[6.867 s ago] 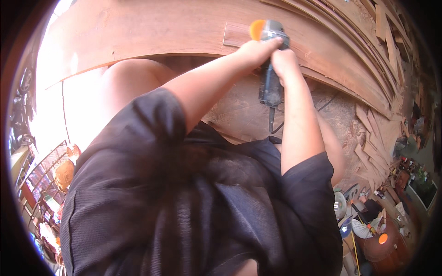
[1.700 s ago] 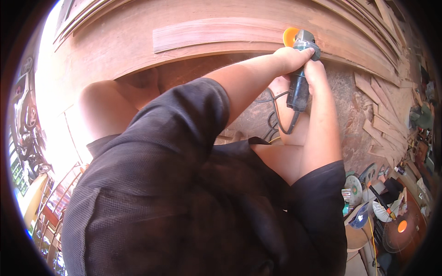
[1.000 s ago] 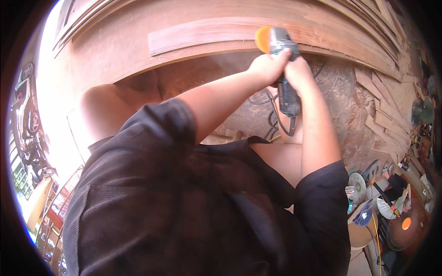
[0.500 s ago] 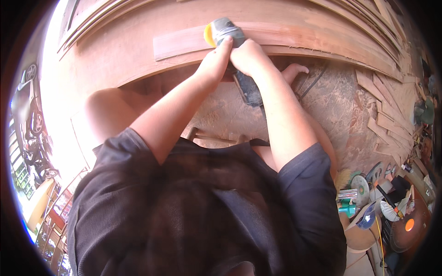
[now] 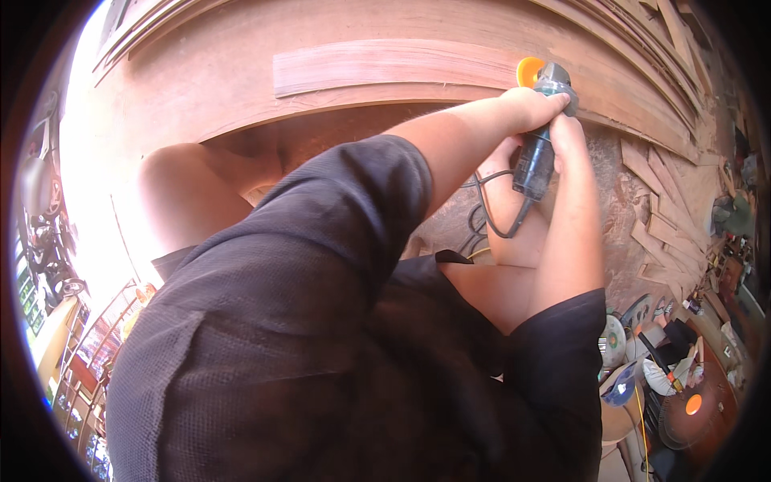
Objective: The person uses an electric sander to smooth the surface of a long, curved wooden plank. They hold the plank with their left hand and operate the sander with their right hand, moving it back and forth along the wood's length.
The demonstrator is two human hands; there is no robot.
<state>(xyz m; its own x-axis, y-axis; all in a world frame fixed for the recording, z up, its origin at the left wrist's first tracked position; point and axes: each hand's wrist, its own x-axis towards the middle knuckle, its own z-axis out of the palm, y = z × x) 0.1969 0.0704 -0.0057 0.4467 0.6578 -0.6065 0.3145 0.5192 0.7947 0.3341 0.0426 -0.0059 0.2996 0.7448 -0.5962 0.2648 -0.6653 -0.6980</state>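
Note:
An angle grinder (image 5: 533,165) with a yellow disc guard or pad at its head is gripped by both of my hands. My left hand (image 5: 532,109) wraps round it close to the head. Just below, my right hand (image 5: 567,140) holds the body from the right side. The grinder's head is over the right part of a long reddish wooden board (image 5: 385,63), which lies along the near edge of a wide wooden work surface (image 5: 209,96). From the tool's rear end a dark cord (image 5: 504,233) loops down beside my leg.
Long wooden strips (image 5: 634,60) lie on the far right of the surface, with more at the far left. Broken wood offcuts (image 5: 662,217) cover the floor at right. Near them sit discs, tools and a round fan-like object (image 5: 683,410). Bicycles or motorbikes stand at far left.
Both hands have carried the angle grinder to the right along the board, from its middle to its right part. My left arm now reaches across my body.

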